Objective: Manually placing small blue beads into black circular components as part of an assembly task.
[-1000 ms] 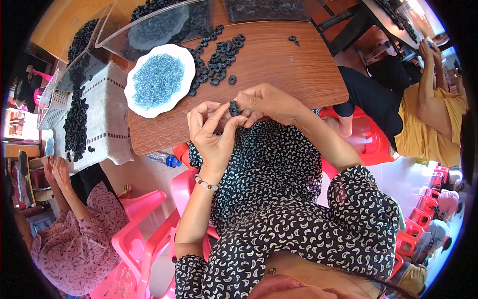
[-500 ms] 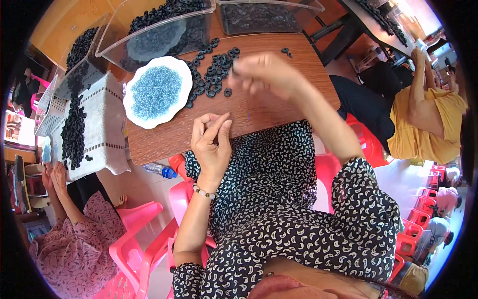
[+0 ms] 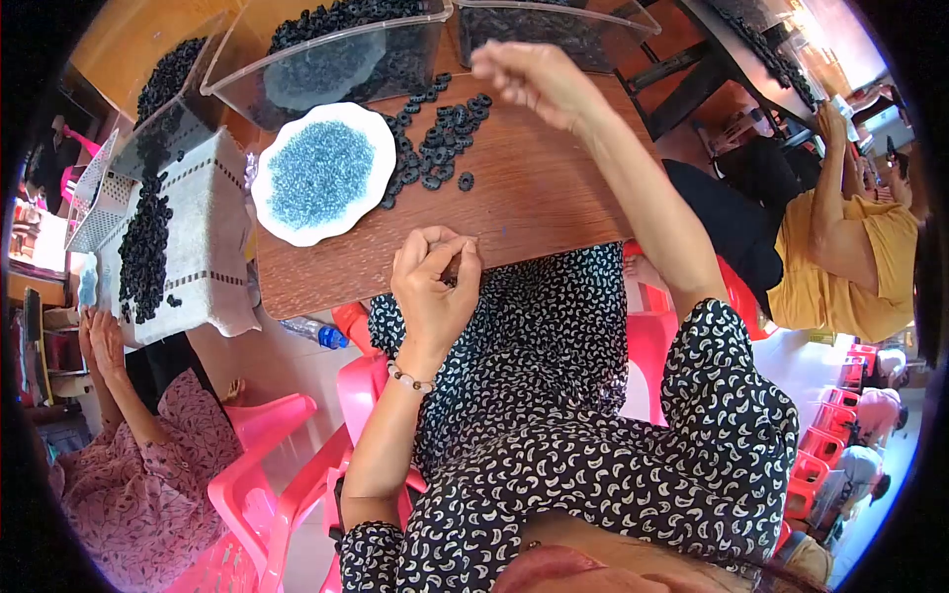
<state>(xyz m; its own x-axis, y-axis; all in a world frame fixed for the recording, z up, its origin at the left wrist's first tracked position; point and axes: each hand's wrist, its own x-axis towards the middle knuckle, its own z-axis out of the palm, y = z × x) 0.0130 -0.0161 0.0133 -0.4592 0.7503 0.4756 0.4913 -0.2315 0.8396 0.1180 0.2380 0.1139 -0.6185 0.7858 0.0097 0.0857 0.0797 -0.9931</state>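
Near the front edge of the brown table, my left hand is pinched, thumb against the fingers. Whatever it holds is hidden. Out over the far side of the table is my raised right hand, its fingers curled in and anything in them too small to make out. Several small black ring-shaped pieces lie scattered between the two hands, to the left of the right hand. Beside them stands a white scalloped plate filled with tiny clear bluish beads.
Clear plastic bins with black pieces stand along the table's far edge. At left, a cloth-covered surface holds a heap of black pieces. People sit on both sides, with pink chairs close by. A bottle lies on the floor.
My right hand has moved away from the black pieces, farther out over the table's far side. My left hand keeps its pinch, with the view slightly shifted.
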